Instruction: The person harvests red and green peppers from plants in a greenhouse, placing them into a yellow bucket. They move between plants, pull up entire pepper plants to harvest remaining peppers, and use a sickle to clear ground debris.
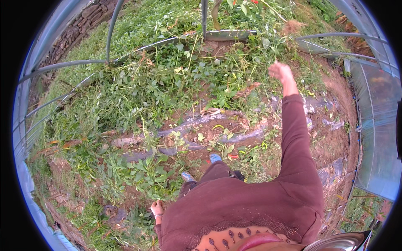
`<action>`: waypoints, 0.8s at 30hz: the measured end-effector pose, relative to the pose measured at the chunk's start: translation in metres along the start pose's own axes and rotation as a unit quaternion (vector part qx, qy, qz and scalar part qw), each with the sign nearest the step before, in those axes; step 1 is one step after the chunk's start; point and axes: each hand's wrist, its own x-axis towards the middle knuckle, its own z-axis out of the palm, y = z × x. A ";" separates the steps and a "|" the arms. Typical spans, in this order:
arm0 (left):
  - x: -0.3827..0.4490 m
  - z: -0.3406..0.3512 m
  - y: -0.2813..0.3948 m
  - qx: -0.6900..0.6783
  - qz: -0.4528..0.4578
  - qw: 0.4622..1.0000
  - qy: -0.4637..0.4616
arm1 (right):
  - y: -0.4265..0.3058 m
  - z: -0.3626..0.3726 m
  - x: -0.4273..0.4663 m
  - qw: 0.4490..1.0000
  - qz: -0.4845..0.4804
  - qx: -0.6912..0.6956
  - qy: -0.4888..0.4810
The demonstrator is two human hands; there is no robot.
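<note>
My right hand (pixel 281 74) is stretched out forward over the weedy ground, blurred, with no plant in its grasp that I can make out. Beyond it, an uprooted plant with a clump of brown roots (pixel 293 27) appears in mid-air, its pale stem and leaves running off the top edge. Low at my left side, my left hand (pixel 157 208) pinches the stem end of a leafy green plant (pixel 154 178). Near my blue shoes (pixel 215 157) lie a red pepper (pixel 233 156) and a curved green pepper (pixel 218 126) on the soil.
Tangled vines and weeds (pixel 135 94) cover the ground ahead and left. Torn plastic mulch film (pixel 176 131) crosses the soil. Metal hoops (pixel 110 31) and a low edging strip (pixel 160 42) stand ahead. Plastic sheeting (pixel 377 119) walls the right side; stones (pixel 91 15) are stacked far left.
</note>
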 end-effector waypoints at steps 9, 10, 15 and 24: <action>0.027 -0.027 -0.083 0.033 0.008 0.999 -0.004 | 0.247 -0.158 -0.124 0.955 0.109 -0.145 0.236; 0.039 -0.037 -0.118 0.006 -0.013 1.000 -0.004 | 0.257 -0.161 -0.151 0.948 0.156 -0.168 0.220; 0.057 -0.065 -0.169 0.013 -0.041 0.996 -0.076 | 0.324 -0.127 -0.267 0.919 0.271 -0.255 0.129; 0.035 -0.089 -0.249 -0.056 -0.131 0.990 -0.007 | 0.347 0.111 -0.360 0.804 0.136 -0.462 -0.349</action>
